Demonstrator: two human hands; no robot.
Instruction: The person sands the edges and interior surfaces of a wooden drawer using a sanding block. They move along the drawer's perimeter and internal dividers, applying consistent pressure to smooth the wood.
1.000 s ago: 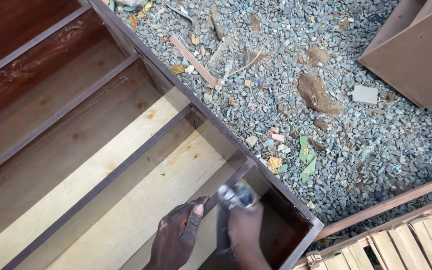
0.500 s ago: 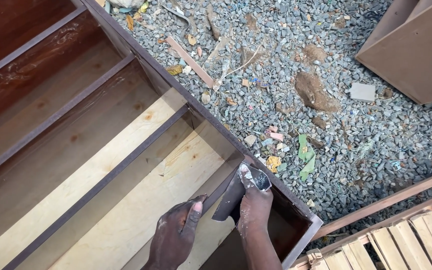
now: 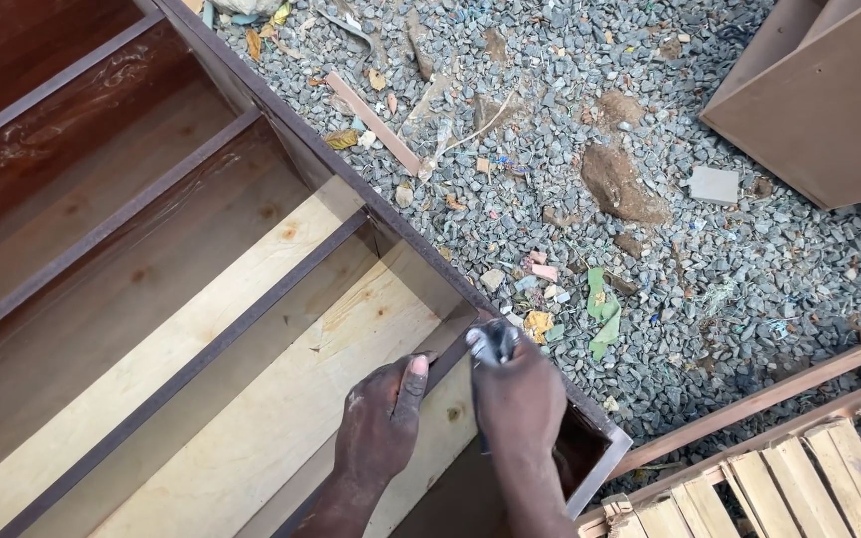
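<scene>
A long wooden cabinet carcass lies on its back, split by dark brown dividers into bays with pale plywood at the bottom. My left hand rests flat on the plywood, its thumb against a dark divider. My right hand grips a small metal-headed tool, which looks like a hammer, its head near the corner where the divider meets the cabinet's side rail. The tool's handle is hidden under my hand.
Grey gravel with scraps, leaves and a thin wood strip lies right of the cabinet. A brown box-like cabinet stands at the top right. A slatted wooden frame lies at the bottom right.
My right hand has moved the tool up toward the rail corner, and my left hand has shifted from beside the tool to lie flat on the plywood.
</scene>
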